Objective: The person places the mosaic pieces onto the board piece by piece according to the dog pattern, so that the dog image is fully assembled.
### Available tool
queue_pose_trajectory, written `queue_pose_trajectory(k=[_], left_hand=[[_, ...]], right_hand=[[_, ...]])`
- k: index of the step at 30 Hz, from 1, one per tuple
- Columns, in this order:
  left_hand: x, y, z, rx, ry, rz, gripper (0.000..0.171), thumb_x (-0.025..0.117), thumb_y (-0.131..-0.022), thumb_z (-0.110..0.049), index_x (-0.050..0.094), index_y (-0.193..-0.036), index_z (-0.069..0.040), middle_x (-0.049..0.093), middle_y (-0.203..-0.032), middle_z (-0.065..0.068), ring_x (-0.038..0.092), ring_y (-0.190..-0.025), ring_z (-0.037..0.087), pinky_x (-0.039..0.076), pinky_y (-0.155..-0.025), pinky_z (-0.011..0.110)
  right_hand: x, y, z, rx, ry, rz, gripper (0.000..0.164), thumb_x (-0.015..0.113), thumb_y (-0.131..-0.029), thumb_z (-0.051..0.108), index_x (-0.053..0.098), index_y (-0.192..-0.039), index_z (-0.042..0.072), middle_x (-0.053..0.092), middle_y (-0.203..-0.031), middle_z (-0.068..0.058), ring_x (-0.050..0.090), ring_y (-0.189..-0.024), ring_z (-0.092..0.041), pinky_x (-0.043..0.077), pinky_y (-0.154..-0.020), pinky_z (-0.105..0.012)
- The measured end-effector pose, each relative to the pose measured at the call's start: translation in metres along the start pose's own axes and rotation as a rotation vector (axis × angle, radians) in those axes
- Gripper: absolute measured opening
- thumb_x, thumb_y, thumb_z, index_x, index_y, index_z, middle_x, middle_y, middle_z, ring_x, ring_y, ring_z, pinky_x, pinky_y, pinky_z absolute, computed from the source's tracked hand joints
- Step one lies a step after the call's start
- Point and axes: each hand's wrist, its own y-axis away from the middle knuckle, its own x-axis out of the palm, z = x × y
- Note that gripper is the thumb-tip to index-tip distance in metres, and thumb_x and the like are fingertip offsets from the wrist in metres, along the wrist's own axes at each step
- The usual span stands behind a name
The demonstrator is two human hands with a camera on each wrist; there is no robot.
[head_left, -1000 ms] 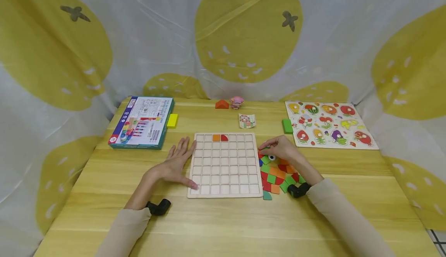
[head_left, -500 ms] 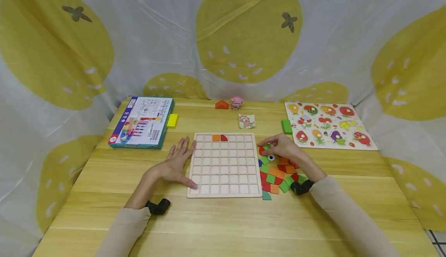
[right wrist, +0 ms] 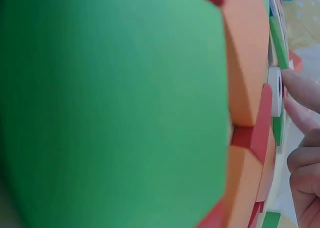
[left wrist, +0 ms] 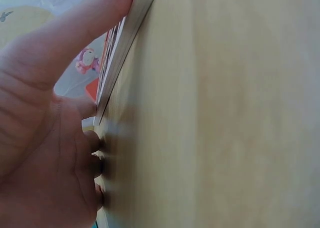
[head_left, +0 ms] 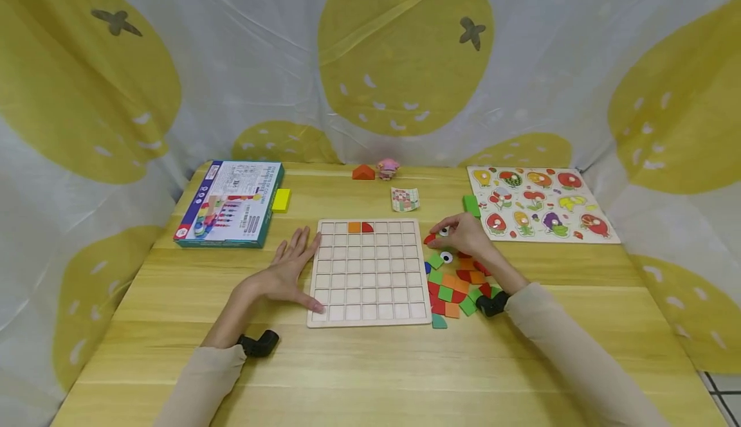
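A wooden grid board [head_left: 370, 279] lies in the middle of the table. In its far row sit an orange square tile [head_left: 354, 227] and a red quarter-round tile [head_left: 367, 227]. My left hand [head_left: 283, 279] rests spread along the board's left side, thumb on the near left corner; the left wrist view shows the palm [left wrist: 45, 153] beside the board's edge. To the right of the board, my right hand [head_left: 466, 237] pinches a rounded red tile [head_left: 429, 239] between thumb and finger. Below it lies a pile of coloured tiles [head_left: 448, 280], including a white eye disc [head_left: 446, 257].
A printed box [head_left: 231, 205] and a yellow block [head_left: 281, 200] lie at the left. At the back are a red triangular block [head_left: 363, 172], a pink figurine [head_left: 388, 168] and a pattern card [head_left: 404, 199]. A green block [head_left: 471, 206] touches a fruit puzzle board [head_left: 541, 205].
My right hand has drawn the red tile out of the pile's far end and shifted slightly away from me. The left hand has stayed on the board. The head view has turned a little.
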Motion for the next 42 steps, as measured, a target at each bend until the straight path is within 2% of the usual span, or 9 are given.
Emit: queue_pose_trajectory(k=[5,10,14,18,23,26,28,34,42], left_hand=[[0.000,0.001,0.003,-0.002,0.004,-0.003,0.142,0.082,-0.057,-0.066,-0.005,-0.156,-0.012,-0.019,-0.160,0.021,-0.017,-0.148,0.040,-0.006,-0.118,0.063],[0.001,0.001,0.003,-0.007,0.010,0.000,0.142,0.082,-0.057,-0.066,-0.005,-0.156,-0.012,-0.019,-0.160,0.021,-0.017,-0.148,0.040,-0.007,-0.118,0.063],[0.000,0.002,0.003,-0.008,0.012,0.005,0.142,0.082,-0.058,-0.065,-0.005,-0.156,-0.011,-0.019,-0.160,0.021,-0.018,-0.148,0.040,-0.007,-0.118,0.062],[-0.001,0.004,0.003,-0.021,0.002,0.011,0.142,0.082,-0.058,-0.065,-0.006,-0.156,-0.012,-0.020,-0.160,0.021,-0.018,-0.148,0.039,-0.007,-0.119,0.061],[-0.001,0.004,0.004,-0.026,-0.004,0.023,0.142,0.081,-0.058,-0.067,-0.006,-0.155,-0.012,-0.020,-0.160,0.020,-0.019,-0.148,0.038,-0.007,-0.119,0.061],[-0.001,0.003,0.002,-0.020,-0.008,0.024,0.143,0.081,-0.058,-0.067,-0.006,-0.155,-0.011,-0.021,-0.160,0.020,-0.019,-0.148,0.039,-0.007,-0.118,0.062],[-0.001,0.002,0.001,-0.019,-0.017,0.026,0.142,0.080,-0.058,-0.068,-0.007,-0.155,-0.012,-0.021,-0.160,0.019,-0.019,-0.149,0.038,-0.007,-0.119,0.062],[-0.002,-0.001,-0.001,-0.011,-0.018,0.016,0.142,0.080,-0.057,-0.068,-0.006,-0.156,-0.012,-0.019,-0.160,0.019,-0.017,-0.149,0.038,-0.006,-0.119,0.062],[-0.002,0.001,0.001,-0.019,-0.014,0.024,0.143,0.081,-0.057,-0.068,-0.006,-0.155,-0.011,-0.019,-0.160,0.020,-0.017,-0.149,0.040,-0.006,-0.118,0.063]], right_hand=[[0.000,0.000,0.002,0.004,0.023,-0.004,0.025,0.088,-0.068,0.027,0.078,-0.087,0.015,0.050,-0.051,0.002,0.039,-0.050,-0.015,0.027,-0.045,-0.023],[0.001,-0.002,0.002,-0.045,0.076,0.003,0.025,0.084,-0.074,0.026,0.076,-0.091,0.010,0.045,-0.052,0.002,0.037,-0.048,-0.014,0.027,-0.045,-0.023],[0.003,-0.008,0.009,-0.038,0.006,-0.001,0.023,0.080,-0.079,0.026,0.075,-0.095,0.010,0.034,-0.051,0.004,0.028,-0.046,-0.013,0.024,-0.044,-0.023],[0.018,-0.018,0.035,-0.033,-0.113,0.026,0.022,0.081,-0.078,0.026,0.076,-0.095,0.013,0.029,-0.052,0.004,0.024,-0.048,-0.013,0.023,-0.047,-0.025],[0.061,-0.033,0.085,-0.095,-0.149,0.054,0.022,0.086,-0.071,0.023,0.077,-0.089,0.012,0.034,-0.050,0.004,0.028,-0.048,-0.012,0.024,-0.049,-0.025],[0.087,-0.043,0.109,-0.129,-0.130,0.036,0.023,0.088,-0.069,0.021,0.077,-0.086,0.009,0.043,-0.048,0.003,0.032,-0.046,-0.011,0.026,-0.045,-0.023],[0.099,-0.048,0.120,-0.116,-0.098,0.012,0.025,0.088,-0.068,0.021,0.077,-0.085,0.009,0.049,-0.050,0.002,0.037,-0.046,-0.010,0.028,-0.043,-0.022],[0.115,-0.057,0.130,-0.044,-0.005,-0.049,0.024,0.091,-0.065,0.024,0.077,-0.084,0.016,0.062,-0.063,-0.001,0.045,-0.053,-0.012,0.032,-0.045,-0.022],[0.118,-0.063,0.128,-0.052,-0.022,0.025,0.018,0.088,-0.069,0.022,0.080,-0.085,0.019,0.064,-0.063,0.000,0.043,-0.050,-0.010,0.030,-0.044,-0.021]])
